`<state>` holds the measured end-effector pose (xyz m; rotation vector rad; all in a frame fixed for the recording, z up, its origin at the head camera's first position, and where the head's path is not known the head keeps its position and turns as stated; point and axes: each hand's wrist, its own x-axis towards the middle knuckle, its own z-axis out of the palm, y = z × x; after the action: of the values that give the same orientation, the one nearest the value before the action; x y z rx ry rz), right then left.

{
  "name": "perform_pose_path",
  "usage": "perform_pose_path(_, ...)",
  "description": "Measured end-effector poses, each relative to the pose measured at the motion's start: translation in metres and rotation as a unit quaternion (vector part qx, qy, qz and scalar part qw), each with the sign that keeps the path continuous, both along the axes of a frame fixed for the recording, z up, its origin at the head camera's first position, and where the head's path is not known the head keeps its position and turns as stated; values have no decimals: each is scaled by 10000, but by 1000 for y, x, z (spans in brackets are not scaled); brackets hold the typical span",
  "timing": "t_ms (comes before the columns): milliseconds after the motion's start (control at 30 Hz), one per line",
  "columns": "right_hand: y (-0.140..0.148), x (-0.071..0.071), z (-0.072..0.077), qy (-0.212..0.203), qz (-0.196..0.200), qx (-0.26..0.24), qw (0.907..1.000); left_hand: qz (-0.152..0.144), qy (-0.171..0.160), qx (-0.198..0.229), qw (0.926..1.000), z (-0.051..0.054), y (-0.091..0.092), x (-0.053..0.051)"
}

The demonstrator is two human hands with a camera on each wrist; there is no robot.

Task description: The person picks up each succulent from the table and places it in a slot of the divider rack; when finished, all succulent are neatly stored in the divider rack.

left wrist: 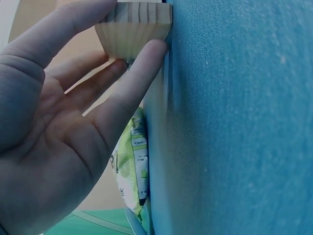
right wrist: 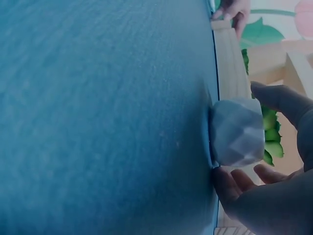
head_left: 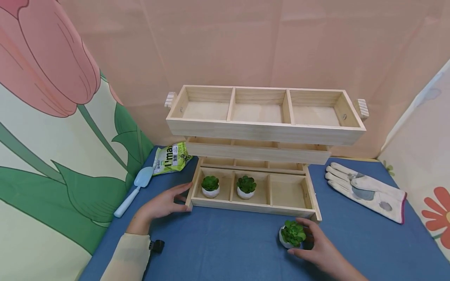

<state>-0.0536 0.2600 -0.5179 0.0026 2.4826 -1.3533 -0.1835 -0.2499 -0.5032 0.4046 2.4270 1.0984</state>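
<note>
My left hand (head_left: 166, 203) rests its fingertips on the left end of the lowest wooden tray of a stepped planter (head_left: 228, 204), its fingers fairly straight. In the left wrist view, fingers also touch the wood end (left wrist: 134, 36). Two small succulents in white pots stand in that tray: one succulent (head_left: 210, 183) in the left compartment, another succulent (head_left: 246, 185) in the middle one. My right hand (head_left: 318, 246) holds a third potted succulent (head_left: 293, 234) at the tray's front right, thumb and fingers around its faceted white pot (right wrist: 237, 132), which sits at tablecloth level.
Two higher wooden trays (head_left: 265, 132) rise behind the lowest one. On the left lie a green-and-white bag (head_left: 172, 158) and a pale blue trowel (head_left: 143, 177). White gardening gloves (head_left: 367, 191) lie at right on the blue tablecloth (head_left: 225, 246).
</note>
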Motion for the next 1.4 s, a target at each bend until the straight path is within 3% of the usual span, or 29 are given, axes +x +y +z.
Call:
perform_pose_path(500, -4, -4, -3, -95, -137, 377, 9991, -56, 44, 57, 10000, -2, 0, -1)
perform_pose_path(800, -4, -5, -7, 2, -135, 269, 9995, -38, 44, 39, 10000, 0, 0, -1)
perform_pose_path(1400, -11, -3, -2, 21, -336, 708, 9969, -42, 70, 59, 9999, -2, -1, 1)
